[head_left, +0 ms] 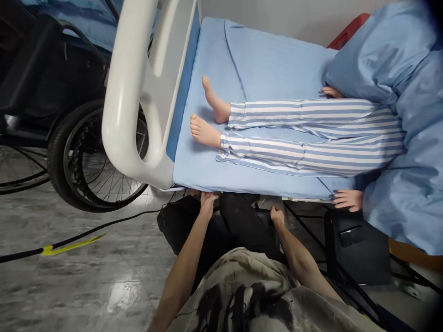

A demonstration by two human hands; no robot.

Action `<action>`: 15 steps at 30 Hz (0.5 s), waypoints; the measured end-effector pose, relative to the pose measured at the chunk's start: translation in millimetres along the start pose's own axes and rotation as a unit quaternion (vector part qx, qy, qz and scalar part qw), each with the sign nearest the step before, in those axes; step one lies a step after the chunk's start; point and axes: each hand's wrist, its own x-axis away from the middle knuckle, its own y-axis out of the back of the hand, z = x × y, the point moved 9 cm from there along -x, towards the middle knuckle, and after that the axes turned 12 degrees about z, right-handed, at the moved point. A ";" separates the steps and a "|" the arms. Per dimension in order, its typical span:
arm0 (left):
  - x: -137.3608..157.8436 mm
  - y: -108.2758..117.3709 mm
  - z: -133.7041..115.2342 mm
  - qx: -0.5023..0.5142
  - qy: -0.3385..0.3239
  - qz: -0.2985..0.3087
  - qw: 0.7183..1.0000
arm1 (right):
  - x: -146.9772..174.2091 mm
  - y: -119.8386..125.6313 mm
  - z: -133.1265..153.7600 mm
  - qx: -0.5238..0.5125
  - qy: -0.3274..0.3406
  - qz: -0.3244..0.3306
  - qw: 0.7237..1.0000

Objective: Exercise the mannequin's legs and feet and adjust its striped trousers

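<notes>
My left hand [206,205] is at the side of the bed, just under the mattress edge. Its fingers are bent together, and what they hold is hidden. Lower and to the right, my right hand [277,215] is closed beside a dark edge; its grip is also hidden. Between both hands lies black material [238,221], over or near my knees. Above them, the light blue sheet [277,64] covers the mattress. On it lies a figure that looks like a mannequin, in blue-and-white striped trousers [304,152], with bare feet [206,131] toward the footboard.
A white footboard [119,92] rises at the left, beside a wheelchair wheel [98,161]. A black cable [114,222] with a yellow tag [74,244] crosses the grey floor. Blue quilt [411,92] covers the figure's upper part. A black case-like object [360,249] stands at right.
</notes>
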 end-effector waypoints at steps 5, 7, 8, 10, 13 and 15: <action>-17.8 -28.9 0.5 0.241 0.068 0.020 0.968 | 1.1 0.5 -4.2 0.003 -0.033 -0.010 0.999; -18.4 -27.4 0.9 0.251 0.084 0.013 0.964 | 1.5 1.0 -5.4 0.003 -0.038 -0.015 0.999; -18.2 -26.2 0.9 0.253 0.089 0.010 0.963 | 1.7 1.2 -5.9 0.002 -0.040 -0.016 0.999; -17.7 -24.5 0.1 0.256 0.092 0.005 0.962 | 2.8 1.6 -6.2 0.000 -0.042 -0.017 0.999; -17.7 -24.4 -2.4 0.258 0.094 0.001 0.962 | 6.1 3.1 -5.9 -0.014 -0.046 -0.026 0.999; -18.1 -24.0 -2.8 0.255 0.097 -0.003 0.962 | 8.3 4.1 -6.2 -0.030 -0.050 -0.034 0.998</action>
